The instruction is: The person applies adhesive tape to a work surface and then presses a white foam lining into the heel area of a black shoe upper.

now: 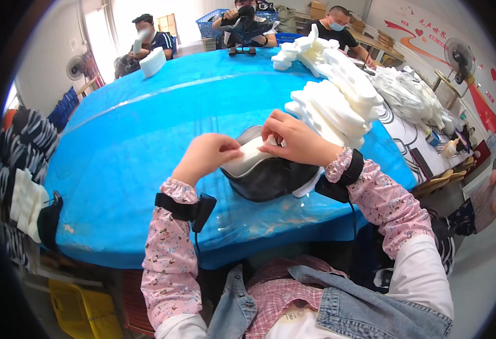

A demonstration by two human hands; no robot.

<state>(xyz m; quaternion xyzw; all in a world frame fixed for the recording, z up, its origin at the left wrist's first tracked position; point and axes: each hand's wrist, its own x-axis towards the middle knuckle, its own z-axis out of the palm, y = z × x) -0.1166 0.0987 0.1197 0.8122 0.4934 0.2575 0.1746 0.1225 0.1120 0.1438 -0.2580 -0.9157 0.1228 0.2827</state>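
On the blue-covered table in front of me lies a rounded black leather-like piece, open at the top. A white foam piece sits in its opening, partly covered by my fingers. My left hand pinches the foam's left end between thumb and fingertips. From the right, my right hand grips the far edge of the foam, fingers bent and thumb pressed against it. A grey rim of the black piece rises behind the foam. A pile of white foam pieces lies just beyond my right hand.
The blue table spreads ahead and left. More foam stands at its far edge, where several people sit working. Clear plastic bags lie on a side table to the right. A yellow crate is low on the left.
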